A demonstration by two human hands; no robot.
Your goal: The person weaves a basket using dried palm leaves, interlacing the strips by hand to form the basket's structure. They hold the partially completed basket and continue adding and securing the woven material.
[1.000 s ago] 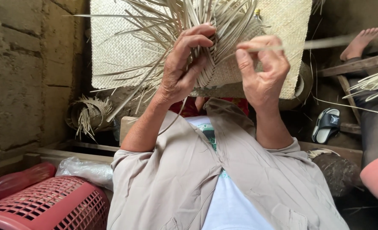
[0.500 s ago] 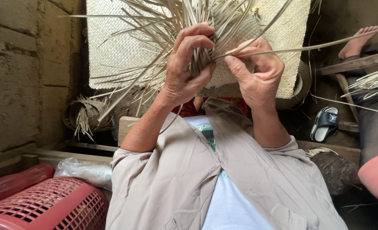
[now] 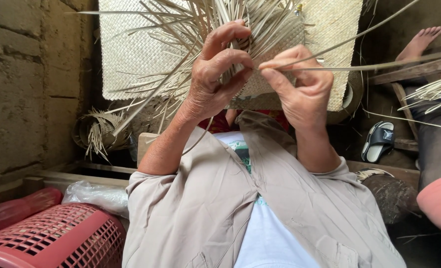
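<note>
Woven mat [image 3: 285, 39] gripped at its edge by the left hand [image 3: 215, 74]; right hand [image 3: 300, 82] pinches one loose strip [image 3: 359, 67]. Best to draw that strip taut and flat, I'd say.

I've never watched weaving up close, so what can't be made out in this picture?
- Head view: where the strip pinched by the right hand ends; the frame edge cuts it off.
- The woven piece under the left hand: fingers hide it.
- The person beside: only a foot shows.
</note>
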